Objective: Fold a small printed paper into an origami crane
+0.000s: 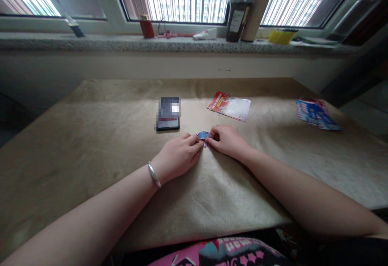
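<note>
Between my two hands, on the tan-covered table (133,201), lies a small piece of folded printed paper (203,135), blue with bits of red and white. My left hand (180,155) grips its left side, fingers pressed together, a silver bangle on the wrist. At the paper's right side, my right hand (228,140) pinches it between thumb and forefinger. The fingertips hide much of its edges. Just beyond my left hand rests a phone (168,122), its screen blurred out.
Farther back lies a red and white printed leaflet (230,106). A fanned stack of blue and red leaflets (318,114) is near the right edge. On the stone windowsill (115,44) stand a dark lidded container (238,19), a red object (147,27) and a yellow item (281,36).
</note>
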Available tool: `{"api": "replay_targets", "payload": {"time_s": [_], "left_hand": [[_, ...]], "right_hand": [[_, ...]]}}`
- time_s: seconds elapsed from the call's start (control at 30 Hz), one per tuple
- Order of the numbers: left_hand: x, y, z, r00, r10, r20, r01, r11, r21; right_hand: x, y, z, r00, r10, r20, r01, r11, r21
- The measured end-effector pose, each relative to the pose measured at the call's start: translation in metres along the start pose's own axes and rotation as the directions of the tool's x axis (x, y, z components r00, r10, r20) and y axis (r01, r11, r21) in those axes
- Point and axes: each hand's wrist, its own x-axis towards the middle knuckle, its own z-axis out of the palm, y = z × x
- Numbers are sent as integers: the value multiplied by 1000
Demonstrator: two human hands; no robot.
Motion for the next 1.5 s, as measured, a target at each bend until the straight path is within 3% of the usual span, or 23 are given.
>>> {"api": "replay_targets", "payload": {"time_s": [0.2,0.37,0.47,1.1,1.5], "left_hand": [[0,0,1,1000,-6,-2,6,1000,10],[-2,-2,2,1000,2,-20,-2,1000,21],[-2,-3,3,1000,11,-23,-10,1000,23],[-2,-4,3,1000,22,-3,-22,1000,-8],[1,0,-2,1000,-4,16,4,1000,-30]], "right_hand": [[0,8,5,1000,-24,7,23,996,84],[-7,12,2,961,-266,-69,269,962,39],[-11,10,-2,928,-369,-46,367,929,-47],[-15,3,-11,895,-437,85,444,865,-232],[-13,-4,-16,919,-384,94,394,879,-269]]}}
